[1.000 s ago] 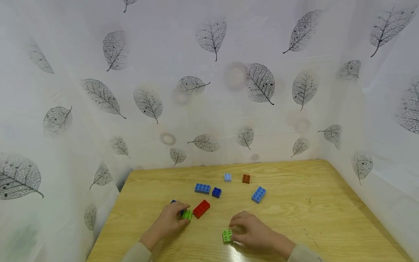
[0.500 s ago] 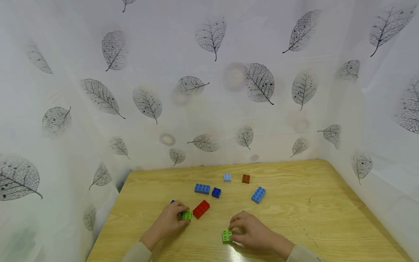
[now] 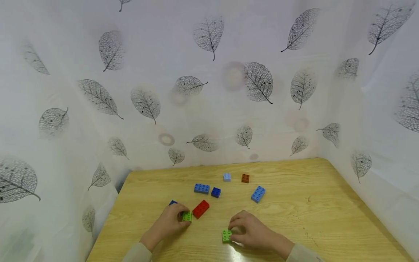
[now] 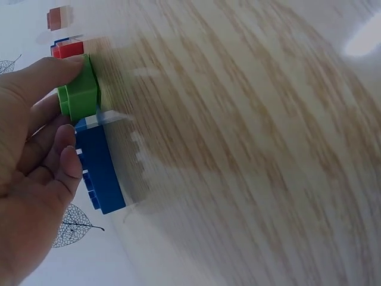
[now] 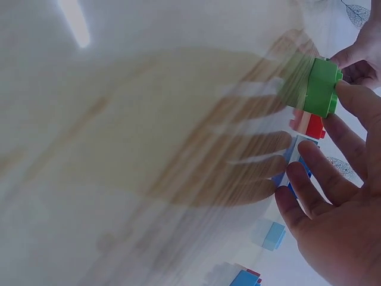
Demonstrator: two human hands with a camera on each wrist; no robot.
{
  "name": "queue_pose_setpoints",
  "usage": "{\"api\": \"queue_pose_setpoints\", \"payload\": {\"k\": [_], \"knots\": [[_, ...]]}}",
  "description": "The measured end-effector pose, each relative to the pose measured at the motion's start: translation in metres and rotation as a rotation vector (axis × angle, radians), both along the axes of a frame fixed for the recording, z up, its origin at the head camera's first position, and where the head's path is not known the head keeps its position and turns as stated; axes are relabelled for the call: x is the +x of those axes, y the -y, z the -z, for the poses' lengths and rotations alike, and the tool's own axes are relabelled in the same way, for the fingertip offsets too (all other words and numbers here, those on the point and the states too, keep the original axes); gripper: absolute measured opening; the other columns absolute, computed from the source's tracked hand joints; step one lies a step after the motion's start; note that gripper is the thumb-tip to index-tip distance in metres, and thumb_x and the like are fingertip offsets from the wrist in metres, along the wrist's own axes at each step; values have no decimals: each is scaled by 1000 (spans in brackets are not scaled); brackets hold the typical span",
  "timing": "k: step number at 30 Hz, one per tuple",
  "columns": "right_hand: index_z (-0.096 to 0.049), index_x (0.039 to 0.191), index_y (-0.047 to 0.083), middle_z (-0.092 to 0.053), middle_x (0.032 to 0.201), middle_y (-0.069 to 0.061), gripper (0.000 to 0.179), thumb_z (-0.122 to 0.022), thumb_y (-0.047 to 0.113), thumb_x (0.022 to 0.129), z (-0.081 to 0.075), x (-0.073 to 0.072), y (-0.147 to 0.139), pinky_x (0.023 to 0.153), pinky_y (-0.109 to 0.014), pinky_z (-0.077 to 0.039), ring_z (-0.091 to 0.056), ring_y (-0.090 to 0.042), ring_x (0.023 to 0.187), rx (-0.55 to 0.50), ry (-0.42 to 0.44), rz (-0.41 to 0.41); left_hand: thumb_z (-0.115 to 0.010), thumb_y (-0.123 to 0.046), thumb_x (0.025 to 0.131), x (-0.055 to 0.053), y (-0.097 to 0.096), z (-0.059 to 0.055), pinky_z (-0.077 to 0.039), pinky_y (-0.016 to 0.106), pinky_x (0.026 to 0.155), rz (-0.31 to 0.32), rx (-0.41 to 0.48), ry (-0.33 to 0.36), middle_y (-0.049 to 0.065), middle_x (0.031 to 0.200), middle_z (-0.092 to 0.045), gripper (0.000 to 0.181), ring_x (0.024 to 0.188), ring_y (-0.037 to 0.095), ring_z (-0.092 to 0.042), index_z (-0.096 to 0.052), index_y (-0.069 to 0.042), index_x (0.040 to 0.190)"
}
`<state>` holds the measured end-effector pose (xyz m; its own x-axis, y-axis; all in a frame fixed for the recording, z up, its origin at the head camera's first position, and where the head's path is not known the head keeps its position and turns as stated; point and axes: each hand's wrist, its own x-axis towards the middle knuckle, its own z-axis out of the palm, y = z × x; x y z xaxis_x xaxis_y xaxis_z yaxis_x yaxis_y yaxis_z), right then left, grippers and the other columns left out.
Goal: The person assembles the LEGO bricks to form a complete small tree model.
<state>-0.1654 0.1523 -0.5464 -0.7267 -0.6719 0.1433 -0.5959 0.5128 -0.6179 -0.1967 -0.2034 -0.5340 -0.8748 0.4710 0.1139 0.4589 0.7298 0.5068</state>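
Note:
At the left of the table, my left hand point(image 3: 170, 219) pinches a lime-green toy building brick point(image 3: 187, 217) between thumb and fingers. In the left wrist view, the thumb lies over that green brick point(image 4: 81, 95), and a long dark blue brick point(image 4: 102, 170) stands beside it near the other fingers. The head view shows only part of this blue brick point(image 3: 172, 202) behind the hand. A red brick point(image 3: 201, 209) lies just right of the left green one. Nearer the front, my right hand point(image 3: 252, 231) holds a second lime-green brick point(image 3: 226, 236) by its right side with thumb and forefinger.
Farther back lie a medium-blue long brick point(image 3: 202, 188), a small dark blue brick point(image 3: 215, 192), a pale blue brick point(image 3: 227, 177), a brown brick point(image 3: 245, 178) and another blue long brick point(image 3: 258, 194). A leaf-print curtain point(image 3: 216, 109) hangs around the wooden table point(image 3: 314, 207).
The green brick at my left hand has turned slightly and sits more squarely between thumb and fingers. My right hand and its green brick have stayed in place.

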Motion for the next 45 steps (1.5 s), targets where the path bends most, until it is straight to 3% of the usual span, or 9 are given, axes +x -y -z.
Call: {"api": "queue_pose_setpoints", "payload": {"k": [9, 18, 26, 35, 39, 45], "knots": [[-79, 113, 26, -70, 120, 11, 20, -76, 39, 97, 0, -1, 0, 97, -33, -55, -61, -9, 114, -2, 16, 11, -91, -18, 83, 2, -9, -8, -58, 32, 85, -5, 53, -47, -1, 108, -74, 34, 97, 16, -68, -76, -9, 112], [-79, 112, 27, -70, 120, 11, 20, -76, 39, 98, 1, -1, 0, 97, -33, -55, -61, -9, 113, -11, 5, 3, -88, -20, 87, 8, -29, -20, -57, 23, 79, 70, 162, 35, 0, 109, -75, 34, 94, 9, -66, -77, -7, 116], [-79, 112, 27, -70, 119, 12, 19, -76, 39, 98, 1, -1, 0, 96, -33, -55, -61, -8, 113, -11, 1, 2, -89, -23, 85, 13, -45, -23, -58, 28, 85, 108, 222, 39, 0, 113, -76, 38, 101, 11, -69, -77, -7, 118], [-79, 113, 26, -70, 119, 11, 20, -76, 39, 98, 0, -1, 1, 97, -33, -55, -61, -9, 113, -6, 6, 4, -89, -19, 85, 18, -65, -22, -59, 29, 79, 199, 285, 80, -2, 104, -75, 34, 91, 6, -65, -78, -6, 115], [-79, 113, 27, -70, 118, 11, 19, -76, 39, 98, 0, -1, 1, 95, -32, -55, -60, -8, 112, -8, 1, 9, -89, -20, 86, 19, -73, -16, -59, 24, 80, 243, 261, 70, -3, 105, -75, 33, 92, -1, -63, -78, -7, 114], [-79, 112, 26, -71, 117, 11, 18, -77, 37, 97, -2, 1, 2, 93, -31, -55, -60, -8, 110, -19, -17, 9, -87, -23, 89, 21, -83, -11, -57, 20, 82, 255, 274, 158, -7, 108, -74, 32, 95, -3, -62, -77, -10, 116]]}}
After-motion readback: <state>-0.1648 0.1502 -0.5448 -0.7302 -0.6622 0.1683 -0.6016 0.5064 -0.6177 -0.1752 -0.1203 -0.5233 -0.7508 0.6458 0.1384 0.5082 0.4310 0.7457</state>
